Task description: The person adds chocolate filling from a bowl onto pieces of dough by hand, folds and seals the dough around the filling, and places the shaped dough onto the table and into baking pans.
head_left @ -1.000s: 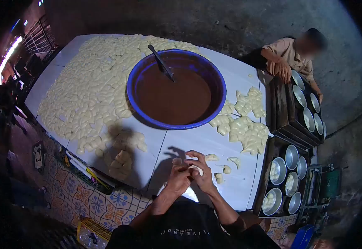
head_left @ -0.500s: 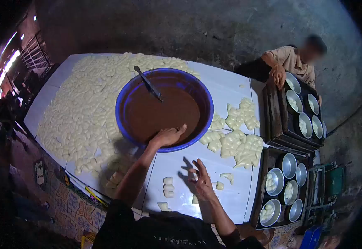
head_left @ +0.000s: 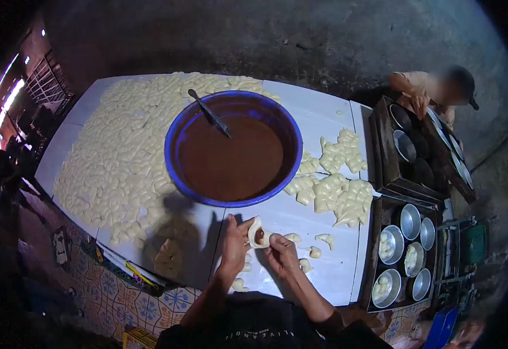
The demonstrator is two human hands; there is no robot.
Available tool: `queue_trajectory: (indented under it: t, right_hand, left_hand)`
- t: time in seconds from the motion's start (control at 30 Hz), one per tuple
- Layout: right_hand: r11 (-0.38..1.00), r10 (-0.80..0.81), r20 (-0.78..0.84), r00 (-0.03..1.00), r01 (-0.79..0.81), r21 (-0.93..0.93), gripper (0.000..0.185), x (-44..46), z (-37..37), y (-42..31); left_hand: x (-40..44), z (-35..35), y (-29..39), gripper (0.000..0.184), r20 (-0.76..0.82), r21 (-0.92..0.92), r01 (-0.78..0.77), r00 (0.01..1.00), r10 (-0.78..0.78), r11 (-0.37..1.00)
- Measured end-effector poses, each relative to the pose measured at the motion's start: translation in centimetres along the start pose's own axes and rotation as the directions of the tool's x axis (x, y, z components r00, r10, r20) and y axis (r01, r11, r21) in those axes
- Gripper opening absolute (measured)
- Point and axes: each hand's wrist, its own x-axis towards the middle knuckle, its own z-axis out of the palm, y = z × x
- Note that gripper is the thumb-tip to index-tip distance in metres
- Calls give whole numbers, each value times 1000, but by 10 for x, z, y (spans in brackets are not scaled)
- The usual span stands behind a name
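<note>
A flattened piece of dough (head_left: 256, 235) with a brown dab of filling on it is held up between my two hands. My left hand (head_left: 234, 244) supports its left side with the fingers behind it. The right edge is pinched by my right hand (head_left: 283, 253). Behind them stands a blue basin (head_left: 297, 160) of brown paste, with a dark utensil (head_left: 210, 114) resting inside. Small dough pieces (head_left: 315, 252) lie near my hands, and larger clumps (head_left: 341, 198) sit right of the basin.
Many dough pieces (head_left: 114, 145) spread over the table's left. At right, a wooden crate (head_left: 373, 262) holds round metal tins (head_left: 410, 221), some with dough. Beyond it a person (head_left: 440, 93) tilts a tray of tins (head_left: 455, 148) over another crate.
My left hand has come back from the basin and now holds filled dough with my right. The co-worker's tray of tins has been raised and tilted off the crate.
</note>
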Motion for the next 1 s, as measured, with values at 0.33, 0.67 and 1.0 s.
queue_trajectory:
  t: [0.33, 0.67, 1.0]
  right_hand:
    - [165, -539, 506, 673, 674, -720, 16, -52, 22, -15]
    - [354, -371, 220, 902, 356, -865, 15, -77, 20, 4]
    - [624, 106, 241, 965, 124, -772, 40, -63, 14, 14]
  left_hand:
    - [-35, -27, -55, 32, 161, 693, -246, 969, 187, 678]
    - [-60, -23, -84, 40, -79, 192, -220, 968, 238, 957]
    - [-71, -68, -71, 61, -2, 190, -517, 850, 527, 835]
